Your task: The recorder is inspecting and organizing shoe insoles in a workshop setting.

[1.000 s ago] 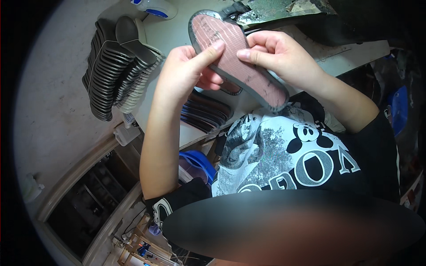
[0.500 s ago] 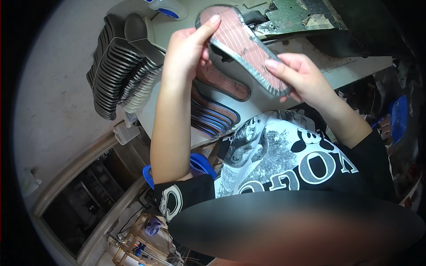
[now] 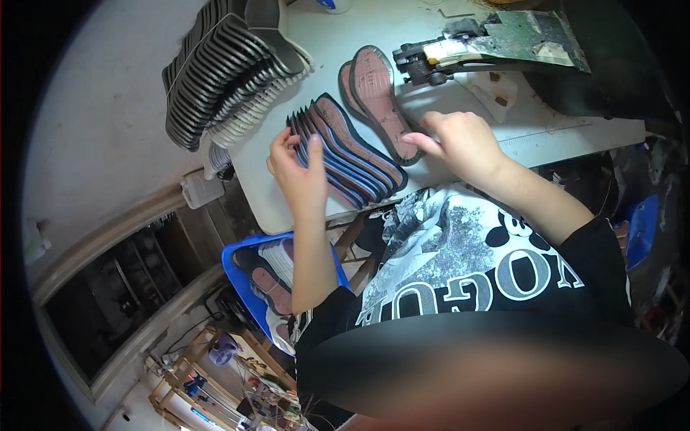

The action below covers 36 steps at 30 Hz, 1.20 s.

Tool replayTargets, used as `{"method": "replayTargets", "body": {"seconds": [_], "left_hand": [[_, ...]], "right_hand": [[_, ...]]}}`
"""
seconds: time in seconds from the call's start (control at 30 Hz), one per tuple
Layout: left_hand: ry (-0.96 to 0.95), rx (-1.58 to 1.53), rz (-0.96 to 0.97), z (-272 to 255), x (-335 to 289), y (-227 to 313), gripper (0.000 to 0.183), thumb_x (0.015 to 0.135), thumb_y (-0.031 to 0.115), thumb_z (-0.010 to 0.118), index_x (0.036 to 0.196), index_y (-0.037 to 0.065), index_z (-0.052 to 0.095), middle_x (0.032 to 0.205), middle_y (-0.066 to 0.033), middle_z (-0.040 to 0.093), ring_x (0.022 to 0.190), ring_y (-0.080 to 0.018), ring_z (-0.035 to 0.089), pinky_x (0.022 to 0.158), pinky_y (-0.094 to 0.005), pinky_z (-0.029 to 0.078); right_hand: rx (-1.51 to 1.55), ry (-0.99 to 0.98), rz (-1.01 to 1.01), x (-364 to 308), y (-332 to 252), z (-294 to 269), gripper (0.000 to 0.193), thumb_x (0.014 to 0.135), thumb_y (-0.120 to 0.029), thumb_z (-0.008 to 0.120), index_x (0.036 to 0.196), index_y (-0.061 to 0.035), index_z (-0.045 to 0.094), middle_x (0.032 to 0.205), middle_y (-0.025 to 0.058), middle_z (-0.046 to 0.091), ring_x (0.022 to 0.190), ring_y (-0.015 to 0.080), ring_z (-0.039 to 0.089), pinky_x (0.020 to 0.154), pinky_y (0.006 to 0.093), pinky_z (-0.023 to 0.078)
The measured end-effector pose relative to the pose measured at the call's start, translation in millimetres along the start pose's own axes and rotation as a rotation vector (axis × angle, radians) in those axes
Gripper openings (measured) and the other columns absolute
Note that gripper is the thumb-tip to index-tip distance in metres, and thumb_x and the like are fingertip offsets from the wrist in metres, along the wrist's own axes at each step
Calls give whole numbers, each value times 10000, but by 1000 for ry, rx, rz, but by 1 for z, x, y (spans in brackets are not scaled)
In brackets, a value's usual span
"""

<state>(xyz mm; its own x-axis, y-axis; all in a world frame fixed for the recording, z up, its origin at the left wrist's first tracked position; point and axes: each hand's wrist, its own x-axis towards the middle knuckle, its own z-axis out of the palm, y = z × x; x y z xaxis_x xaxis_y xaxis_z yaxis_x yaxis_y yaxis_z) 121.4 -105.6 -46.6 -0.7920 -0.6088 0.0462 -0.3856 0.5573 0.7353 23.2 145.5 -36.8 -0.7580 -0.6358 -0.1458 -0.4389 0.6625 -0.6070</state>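
Two pink-topped, dark-edged insoles (image 3: 374, 85) lie overlapped on the table. Over the lower end of the top one hovers my right hand (image 3: 463, 147), thumb stretched out and apart from the curled fingers, with nothing seen in its grip. To their left is a fanned row of similar insoles (image 3: 352, 147) with blue and dark edges, leaning on one another. My left hand (image 3: 298, 172) is at the row's left side, thumb and fingers spread around its upper edges. Whether those fingertips touch the row is hard to make out.
Dark, nested sole-shaped pieces (image 3: 223, 79) stand in a tied bundle at the table's far left. A green, worn machine arm (image 3: 503, 47) reaches in from the right. Below the table's near edge is a blue basket (image 3: 241, 276) of insoles. The white table (image 3: 251, 179) carries the work.
The insole that both hands held up now lies on another one on the table. My left hand has moved down to the fanned row, and my right hand has come away from its grip.
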Motion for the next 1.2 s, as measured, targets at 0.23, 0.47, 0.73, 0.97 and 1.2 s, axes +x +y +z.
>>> {"method": "replayTargets", "body": {"seconds": [0.23,0.47,0.73,0.97,1.2], "left_hand": [[19,491,206,44,-39,-15,838,782,389,684,1397,-13,281,1474,-215,246,1383,-383,171,1091,-578,97],[79,199,246,48,-36,-7,685,874,304,601,1390,-23,291,1469,-211,256,1371,-359,201,1102,-510,142],[-450,-1389,-267,27,-17,84,412,911,220,606,1216,-37,502,1084,-126,638,941,-187,645,825,-315,525],[-651,-1267,-199,47,-17,128,308,866,74,598,1149,-43,561,1021,-109,661,888,-161,647,813,-275,509],[-327,-940,146,64,-5,143,288,871,49,636,1132,-48,562,1055,-98,646,923,-136,619,842,-276,488]], "right_hand": [[594,-366,159,37,-18,71,226,867,-186,596,908,30,651,725,170,647,658,335,646,624,410,516],[192,98,-358,16,-10,37,178,855,-155,614,830,16,661,648,150,612,546,208,623,501,347,469],[1288,-443,-169,-14,1,-44,312,907,-266,597,936,36,670,607,46,593,518,94,560,469,243,448],[1384,-339,-282,0,20,-29,255,873,-227,668,936,20,655,778,70,669,643,130,640,602,254,536],[1103,-114,17,-11,4,-68,227,896,-207,644,802,-4,680,671,-18,601,610,36,543,545,196,460]]}}
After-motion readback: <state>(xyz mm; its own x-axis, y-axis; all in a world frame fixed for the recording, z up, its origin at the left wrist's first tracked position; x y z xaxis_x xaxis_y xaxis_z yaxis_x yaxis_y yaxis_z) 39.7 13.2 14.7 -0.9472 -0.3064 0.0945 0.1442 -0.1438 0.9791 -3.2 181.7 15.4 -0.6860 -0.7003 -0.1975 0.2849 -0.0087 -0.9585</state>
